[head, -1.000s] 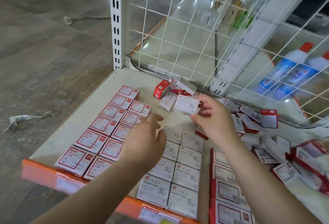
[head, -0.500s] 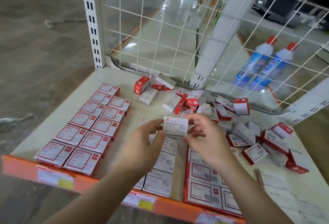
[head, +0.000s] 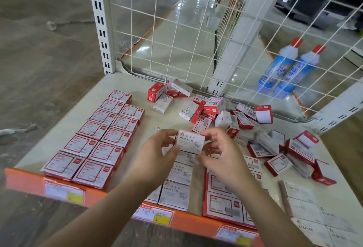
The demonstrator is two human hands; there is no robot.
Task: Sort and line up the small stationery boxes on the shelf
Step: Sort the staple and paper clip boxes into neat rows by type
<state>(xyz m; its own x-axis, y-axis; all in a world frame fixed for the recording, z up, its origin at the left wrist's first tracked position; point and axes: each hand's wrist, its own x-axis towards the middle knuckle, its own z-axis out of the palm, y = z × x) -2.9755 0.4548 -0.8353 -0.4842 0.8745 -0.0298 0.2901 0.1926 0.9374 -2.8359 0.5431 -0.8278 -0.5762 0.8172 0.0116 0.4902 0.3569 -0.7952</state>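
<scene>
- Whereas a second ago pinched by the right hand (head: 220, 154) alone near the shelf's (head: 127, 82) back edge, now held between both hands: white paper-clip box (head: 190, 143).
- Left hand (head: 157, 152) pinching its left end, right hand pinching its right end.
- Raised over the white column (head: 176, 186) at mid-shelf, toward the front edge.
- Red rows (head: 98, 140) unchanged along the left edge.
- Loose heap (head: 245, 121) unchanged at back right.
</scene>
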